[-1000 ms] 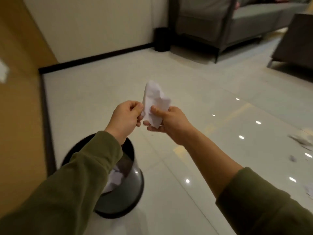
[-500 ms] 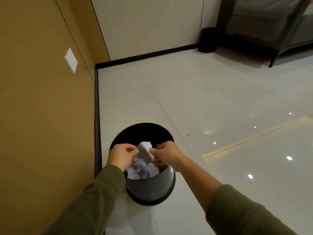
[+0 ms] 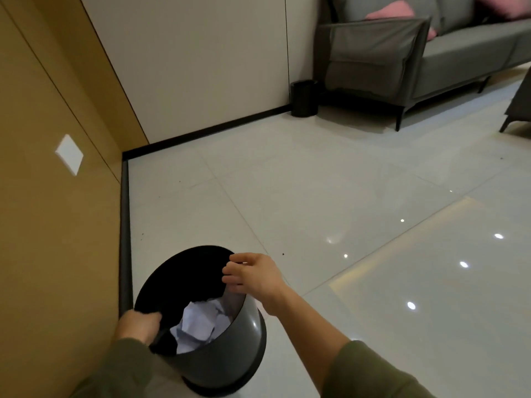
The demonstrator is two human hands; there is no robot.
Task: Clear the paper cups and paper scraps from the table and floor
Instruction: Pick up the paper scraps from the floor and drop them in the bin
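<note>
Paper [image 3: 201, 326] sits in the bin [image 3: 230, 360] between my hands, left hand [image 3: 138, 326] gripping its rim, right hand [image 3: 253, 277] spread empty above.

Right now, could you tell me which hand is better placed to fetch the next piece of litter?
Probably right: the right hand hangs open and empty above the waste bin, while the left hand grips its rim.

My left hand [image 3: 137, 325] sits low and close to my body, knuckles up and fingers curled in, blurred at the tips. My right hand [image 3: 253, 275] reaches further forward, palm down, its fingers loosely spread and holding nothing, the forearm bare below a pushed-up olive sleeve [image 3: 373, 374].
</note>
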